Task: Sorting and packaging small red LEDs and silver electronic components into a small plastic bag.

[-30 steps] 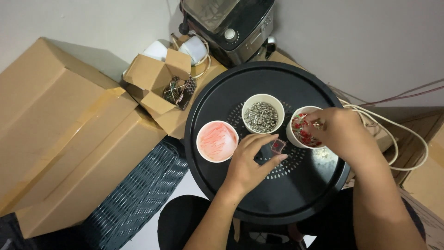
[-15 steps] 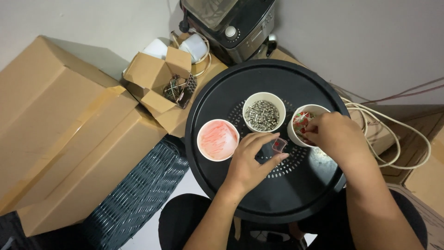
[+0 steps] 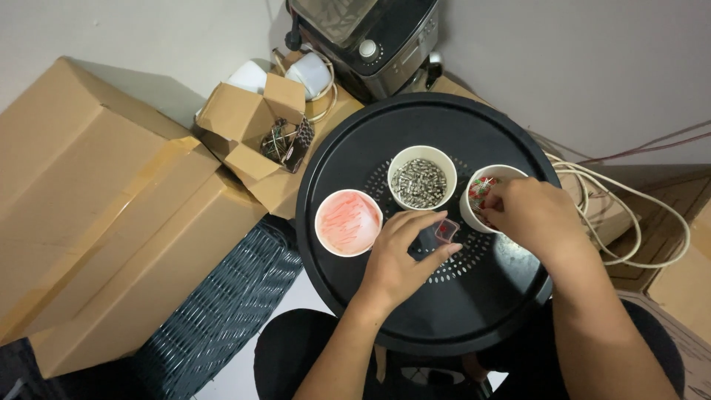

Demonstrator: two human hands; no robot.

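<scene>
Head view: a round black tray (image 3: 348,155) fills the middle of the frame, with three paper cups on it. The left hand (image 3: 404,255), low centre, pinches a small dark box (image 3: 443,232) with a red piece inside, thumb below and fingers (image 3: 415,219) arched over it, holding it down on the tray's perforated centre. The right hand (image 3: 529,215), right of centre, has its fingertips bunched and dipped into the right cup (image 3: 474,194), which holds red and white bits; whether it has caught one I cannot tell, as the hand covers them.

Risks, as I judge them: the right cup sits near the tray's right edge, and the hand presses on its rim, so a sideways tug could tip it and scatter the bits. The middle cup (image 3: 422,178), full of small grey metal parts, stands just beside both hands; a knuckle could knock it. Anything tiny dropped over the perforations could fall through. The pink cup (image 3: 348,222), centre left, is touching nothing. The open carton (image 3: 252,126) at upper left and the cables (image 3: 629,200) at right stand clear of the hands.
</scene>
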